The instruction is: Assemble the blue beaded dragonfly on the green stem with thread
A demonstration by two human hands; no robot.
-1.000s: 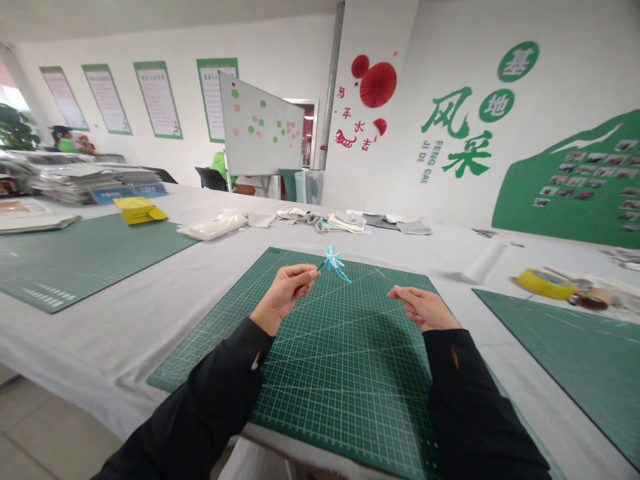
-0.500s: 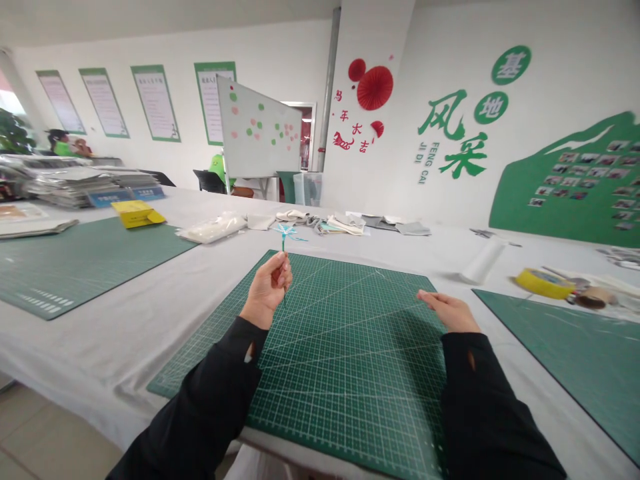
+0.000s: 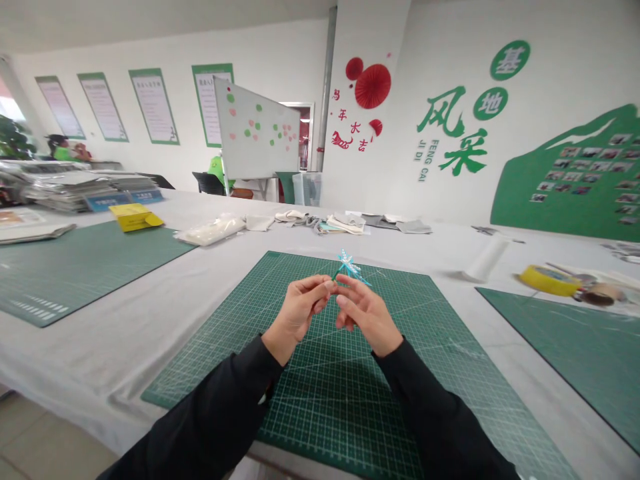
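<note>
While left fingers [image 3: 320,291] pinch its stem [image 3: 335,275], the blue flower [image 3: 352,268] slants up rightward, right fingers [image 3: 351,308] close by, grip unclear.

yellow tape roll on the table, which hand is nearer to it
Right. The right hand is left of the yellow tape roll, well apart from it; the left hand is farther left, past the right hand, holding the blue beaded flower.

Left of centre, a clear plastic bag of pale material [image 3: 213,230] lay on the white-clothed bench [image 3: 95,353], near a folded yellow paper packet [image 3: 135,218]. A white rectangular board [image 3: 260,150] with green and pink spots stood at upper centre. At the right edge, a round yellow roll [image 3: 550,281] lay beside a brown cardboard tube [image 3: 599,295].
</note>
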